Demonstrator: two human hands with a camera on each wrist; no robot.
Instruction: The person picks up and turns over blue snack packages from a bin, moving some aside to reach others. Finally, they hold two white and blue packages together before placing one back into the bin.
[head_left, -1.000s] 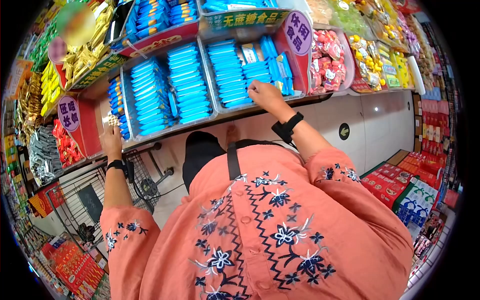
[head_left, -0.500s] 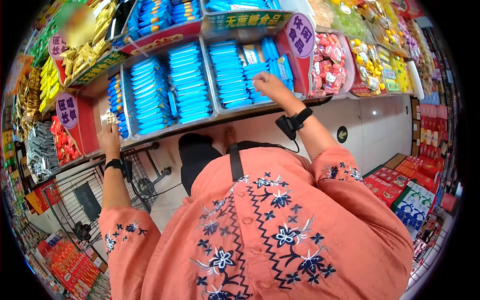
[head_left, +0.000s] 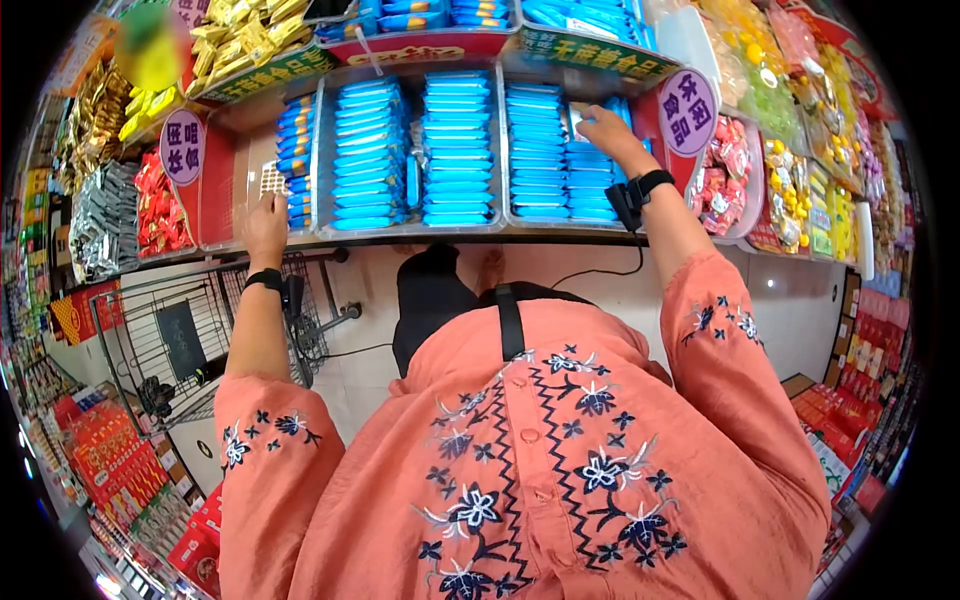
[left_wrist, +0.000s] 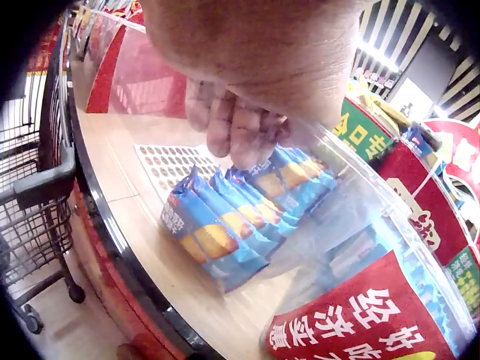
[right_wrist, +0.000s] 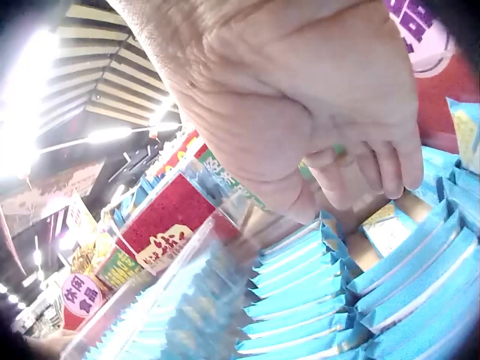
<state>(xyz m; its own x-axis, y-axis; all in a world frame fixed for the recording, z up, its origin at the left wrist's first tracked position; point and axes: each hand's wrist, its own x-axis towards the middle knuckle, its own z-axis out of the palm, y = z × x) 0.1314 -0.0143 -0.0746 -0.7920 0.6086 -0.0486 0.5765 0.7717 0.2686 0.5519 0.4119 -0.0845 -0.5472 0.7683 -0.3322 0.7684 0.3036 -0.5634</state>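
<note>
My left hand (head_left: 265,230) is over the front of a wooden shelf section with loosely curled fingers and nothing in its grasp. In the left wrist view, its fingertips overlap a short row of blue snack packets (left_wrist: 217,232). A white sheet of small round dots (left_wrist: 166,166) lies flat behind them. Toward the right, my right hand (head_left: 612,138) reaches over a clear bin (head_left: 500,150) with stacks of blue packets (right_wrist: 300,300). Its fingers curve loosely down and hold nothing. Under them, a packet with a white label (right_wrist: 386,231) lies in a gap between the stacks.
Another clear bin of blue packets (head_left: 370,150) stands between the hands. Red candy bags (head_left: 165,205) are at the left, pink bags (head_left: 715,185) at the right. A wire cart (head_left: 150,330) stands below the left arm. A cable (head_left: 590,270) hangs from the right wrist.
The head view has turned, so the shelves sit further right. My right hand has moved from the front of the stacks to the white-labelled packet. My left hand stays beside the dotted sheet.
</note>
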